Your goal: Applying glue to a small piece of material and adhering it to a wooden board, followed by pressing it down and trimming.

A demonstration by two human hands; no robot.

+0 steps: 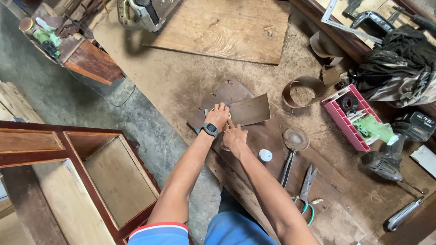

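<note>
The left hand (218, 115) presses flat on a brown sheet (247, 110) lying on the plywood floor (181, 77); the right hand (235, 136) pinches a pencil-like tool beside it; scissors (306, 186) lie nearby.

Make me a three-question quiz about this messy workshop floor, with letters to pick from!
1. Where do the scissors lie?
A. right of the person's arms
B. inside the wooden cabinet
C. in the pink tray

2. What colour is the tray?
A. blue
B. pink
C. yellow

3. What is the left hand doing?
A. hanging free
B. holding the drill
C. pressing on a brown sheet

Answers: 1 A, they rest on the board beside the right arm. 2 B, its walls are pink. 3 C, its palm lies flat on the sheet.
</note>
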